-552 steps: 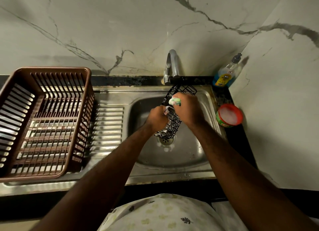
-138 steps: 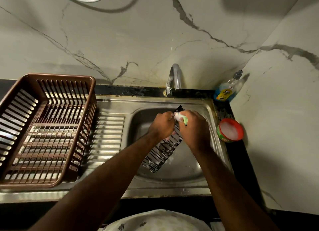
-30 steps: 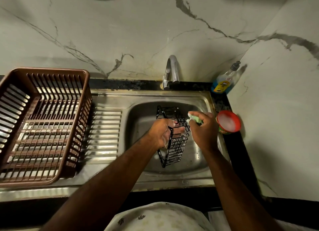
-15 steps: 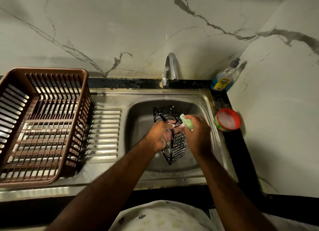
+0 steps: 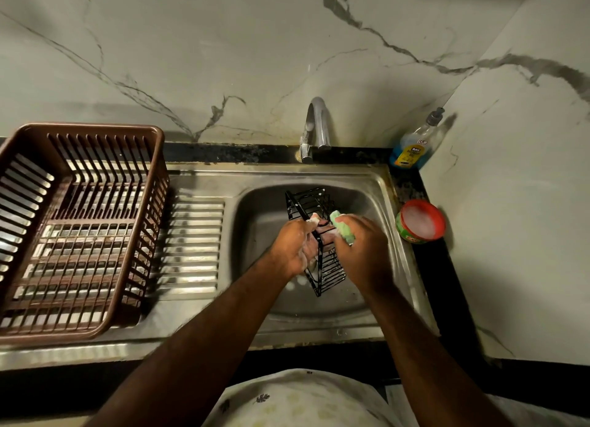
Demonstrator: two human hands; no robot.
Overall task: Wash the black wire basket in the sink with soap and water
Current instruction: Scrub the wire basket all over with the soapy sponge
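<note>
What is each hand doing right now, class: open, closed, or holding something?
Left hand: closed, gripping the black wire basket.
Right hand: closed, gripping the green sponge.

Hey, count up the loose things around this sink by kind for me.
Baskets: 2 (black wire basket, brown basket)
Soap containers: 2 (bottle, tub)
Scrubbers: 1 (sponge)
Total: 5
</note>
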